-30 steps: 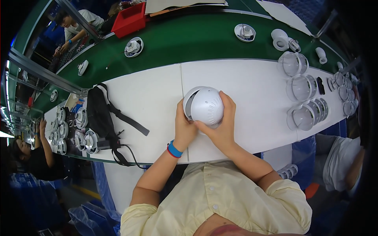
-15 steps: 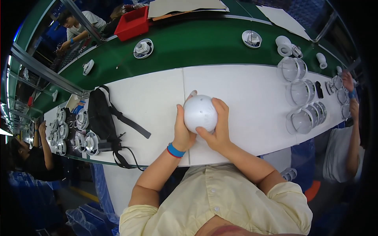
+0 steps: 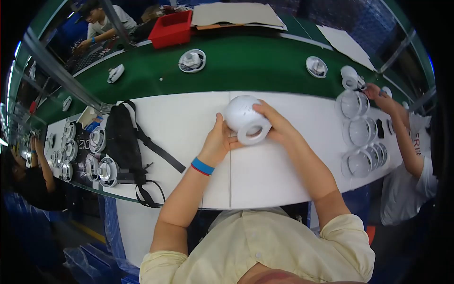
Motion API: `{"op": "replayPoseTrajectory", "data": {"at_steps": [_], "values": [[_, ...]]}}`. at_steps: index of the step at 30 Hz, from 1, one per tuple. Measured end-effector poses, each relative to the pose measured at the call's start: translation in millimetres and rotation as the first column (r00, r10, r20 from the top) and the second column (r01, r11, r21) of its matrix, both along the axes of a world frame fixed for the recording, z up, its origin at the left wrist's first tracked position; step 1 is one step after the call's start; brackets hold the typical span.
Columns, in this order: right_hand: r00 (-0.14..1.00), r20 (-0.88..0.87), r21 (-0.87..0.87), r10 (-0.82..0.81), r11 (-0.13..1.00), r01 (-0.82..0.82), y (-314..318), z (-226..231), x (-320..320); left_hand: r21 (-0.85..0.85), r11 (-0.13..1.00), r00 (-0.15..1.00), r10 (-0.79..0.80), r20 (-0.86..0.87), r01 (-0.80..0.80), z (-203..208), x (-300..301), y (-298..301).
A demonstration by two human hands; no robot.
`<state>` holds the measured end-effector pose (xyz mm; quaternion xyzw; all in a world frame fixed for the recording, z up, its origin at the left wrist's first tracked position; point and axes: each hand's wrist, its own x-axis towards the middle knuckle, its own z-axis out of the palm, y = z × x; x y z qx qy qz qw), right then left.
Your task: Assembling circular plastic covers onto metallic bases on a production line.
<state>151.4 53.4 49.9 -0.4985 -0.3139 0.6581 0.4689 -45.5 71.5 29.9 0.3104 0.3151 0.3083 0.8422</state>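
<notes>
Between my two hands, above the white table (image 3: 189, 109), is a white rounded camera housing (image 3: 240, 110). It is tilted, its ring-shaped lower end with a round hole facing toward me. My left hand (image 3: 218, 141) grips it from the lower left, fingers reaching beneath the ring. From the right, my right hand (image 3: 278, 122) is closed round the upper side, its fingers partly hidden behind the housing. A blue and red band (image 3: 203, 166) circles my left wrist.
A black strapped bag (image 3: 124, 142) and several round white camera units (image 3: 108, 171) lie left. Clear dome covers (image 3: 359, 131) stand right. Beyond runs a green conveyor belt (image 3: 255, 64) carrying units, with a red bin (image 3: 171, 29) behind. A co-worker's arm (image 3: 399, 118) reaches in from the right.
The housing has been tipped and moved slightly away from me, so its ring and hole now show. Units on the belt have shifted right. The right-hand co-worker's arm has reached toward the belt.
</notes>
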Motion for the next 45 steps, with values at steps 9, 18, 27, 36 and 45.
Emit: {"op": "replayPoseTrajectory", "data": {"at_steps": [9, 18, 27, 36, 45], "values": [[0.719, 0.292, 0.345, -0.631, 0.770, 0.536, 195, -39, 124, 0.383, 0.922, 0.953, 0.167, -0.251, -0.060, -46, 14, 1], [0.298, 0.479, 0.863, -0.826, 0.505, 0.013, 210, -30, 38, 0.729, 0.681, 0.902, 0.271, -0.336, 0.067, -42, 19, -14], [0.656, 0.558, 0.473, -0.508, 0.844, 0.251, 278, -96, -23, 0.682, 0.731, 0.904, 0.301, -0.304, -0.014, -38, 16, -3], [0.936, 0.277, 0.298, 0.218, 0.907, -0.299, 111, -65, -10, 0.986, -0.059, 0.526, 0.840, 0.134, -0.158, -5, 2, 1], [0.928, 0.301, 0.369, 0.220, 0.870, -0.326, -22, -61, 1, 0.734, -0.513, 0.888, 0.360, -0.287, 0.445, 28, 31, -91]]}}
